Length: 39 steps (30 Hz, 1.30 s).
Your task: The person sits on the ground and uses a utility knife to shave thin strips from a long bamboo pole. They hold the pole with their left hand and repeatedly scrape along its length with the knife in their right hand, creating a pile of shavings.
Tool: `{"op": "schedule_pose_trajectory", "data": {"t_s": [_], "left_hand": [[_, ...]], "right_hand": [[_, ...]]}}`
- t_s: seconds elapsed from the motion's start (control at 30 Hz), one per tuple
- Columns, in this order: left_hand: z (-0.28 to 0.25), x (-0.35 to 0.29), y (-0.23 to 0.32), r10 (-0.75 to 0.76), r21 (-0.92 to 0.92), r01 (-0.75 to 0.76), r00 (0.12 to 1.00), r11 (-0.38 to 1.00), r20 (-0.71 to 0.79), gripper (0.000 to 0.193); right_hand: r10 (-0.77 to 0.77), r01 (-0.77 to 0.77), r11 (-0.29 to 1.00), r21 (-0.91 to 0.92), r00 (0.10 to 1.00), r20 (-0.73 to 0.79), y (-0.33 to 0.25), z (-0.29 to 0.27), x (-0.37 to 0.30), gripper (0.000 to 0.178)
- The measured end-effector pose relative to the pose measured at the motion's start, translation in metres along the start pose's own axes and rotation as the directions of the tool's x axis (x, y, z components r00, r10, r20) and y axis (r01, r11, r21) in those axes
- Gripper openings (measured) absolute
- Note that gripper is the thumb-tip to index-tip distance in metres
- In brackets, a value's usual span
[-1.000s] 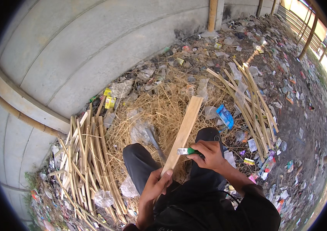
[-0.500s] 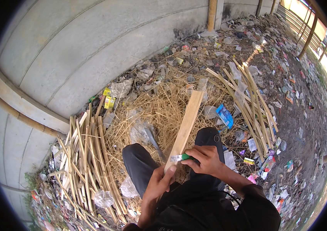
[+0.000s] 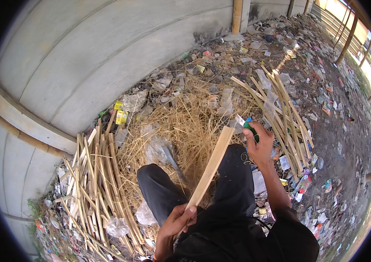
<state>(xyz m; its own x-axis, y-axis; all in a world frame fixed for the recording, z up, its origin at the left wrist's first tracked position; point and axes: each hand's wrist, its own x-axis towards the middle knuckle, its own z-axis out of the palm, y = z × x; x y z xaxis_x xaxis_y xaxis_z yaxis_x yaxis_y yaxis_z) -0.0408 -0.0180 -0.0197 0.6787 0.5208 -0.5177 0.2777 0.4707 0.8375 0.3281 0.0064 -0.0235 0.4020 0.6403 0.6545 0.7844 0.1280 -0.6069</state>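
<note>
— What do the hands hold?
— My left hand (image 3: 177,222) fingers close around the bamboo strip's (image 3: 211,168) lower end. My right hand (image 3: 259,146) fingers grip a green-handled knife (image 3: 249,126), just beyond the strip's tip.

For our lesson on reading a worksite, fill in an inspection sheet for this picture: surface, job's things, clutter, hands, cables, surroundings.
Surface: bare dirt ground strewn with dry yellow straw.
Job's things: long flat pale wooden slat slanting up across the lap; small green-handled knife near the slat's far end.
Clutter: pile of thin split bamboo strips on the left, a second bundle on the right, plastic wrappers and bags scattered about.
Hands: left hand grips the slat's near end; right hand holds the knife.
Cables: nothing seen.
Surroundings: grey concrete wall behind; wooden posts at right.
</note>
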Motion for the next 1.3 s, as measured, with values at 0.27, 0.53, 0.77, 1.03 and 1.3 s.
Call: {"op": "schedule_pose_trajectory", "data": {"t_s": [0.27,0.53,0.77,1.03,1.3], "left_hand": [[-0.003,0.008,0.015,0.07,0.089,-0.055,0.981,0.995,-0.179,0.047],[0.008,0.024,0.034,0.191,0.191,-0.139,0.938,0.972,-0.291,0.045],[0.02,0.032,0.035,0.348,0.337,-0.227,0.866,0.914,-0.359,0.043],[0.022,0.018,0.024,0.216,0.299,-0.108,0.91,0.948,-0.354,0.048],[0.018,-0.013,0.015,0.101,0.313,-0.027,0.97,0.949,-0.223,0.049]], "right_hand": [[-0.056,0.036,0.979,0.199,0.994,0.095,-0.019,0.009,-0.027,0.027],[-0.288,0.212,0.948,0.239,0.891,0.351,-0.066,0.018,-0.062,0.03],[-0.295,0.232,0.95,0.208,0.884,0.363,-0.073,0.019,-0.064,0.031],[-0.182,0.163,0.981,0.102,0.96,0.215,-0.048,0.008,-0.035,0.027],[0.173,-0.167,0.983,-0.08,0.982,0.079,0.036,-0.014,0.017,0.022]]}}
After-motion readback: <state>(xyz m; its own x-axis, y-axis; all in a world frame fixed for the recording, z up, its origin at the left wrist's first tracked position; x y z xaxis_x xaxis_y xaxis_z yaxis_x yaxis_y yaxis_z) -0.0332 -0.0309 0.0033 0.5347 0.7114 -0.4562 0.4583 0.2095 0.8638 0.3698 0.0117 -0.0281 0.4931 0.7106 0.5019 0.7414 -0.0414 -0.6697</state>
